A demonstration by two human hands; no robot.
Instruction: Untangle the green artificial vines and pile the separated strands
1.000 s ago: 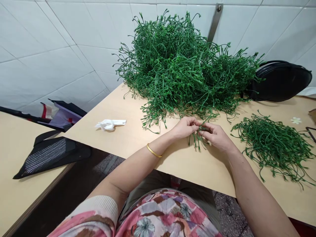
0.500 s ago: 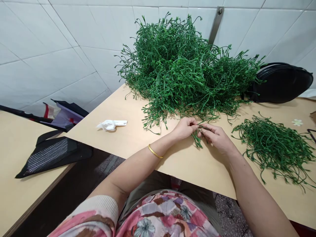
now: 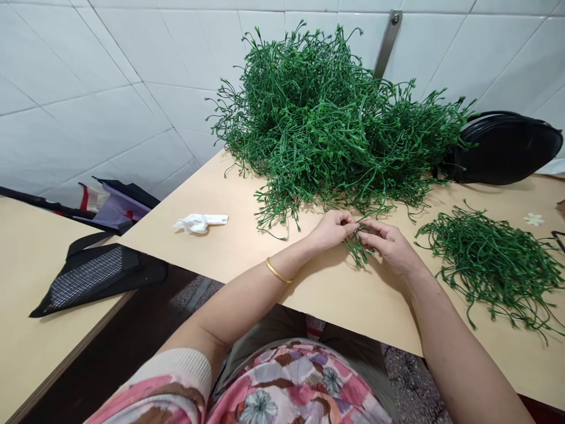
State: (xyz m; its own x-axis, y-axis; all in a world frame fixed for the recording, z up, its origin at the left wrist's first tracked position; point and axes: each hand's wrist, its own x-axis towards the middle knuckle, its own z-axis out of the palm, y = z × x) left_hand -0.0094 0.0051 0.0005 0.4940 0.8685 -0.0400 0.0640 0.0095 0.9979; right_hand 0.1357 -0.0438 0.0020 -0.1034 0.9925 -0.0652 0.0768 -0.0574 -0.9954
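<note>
My left hand point(image 3: 334, 228) is closed in a pinch on a small bunch of green artificial stems point(image 3: 358, 252), whose tips hang below the fingers. Close against it, my right hand point(image 3: 385, 240) pinches the same bunch from the right side. The fingertips partly hide where the stems meet. Just behind both hands rises a large heap of green plastic stems point(image 3: 318, 123), leaning toward the wall. A smaller pile of green stems point(image 3: 494, 262) lies to the right of my right hand.
A crumpled white tissue point(image 3: 198, 223) lies on the table point(image 3: 247, 247) at left. The black bag point(image 3: 507, 147) stands at back right, near a pale flower piece point(image 3: 534, 219). A black mesh item point(image 3: 88, 277) rests on the left table.
The held stems have shifted slightly to the right and their tips are more spread out. Both hands stay nearly in place, with small finger movements.
</note>
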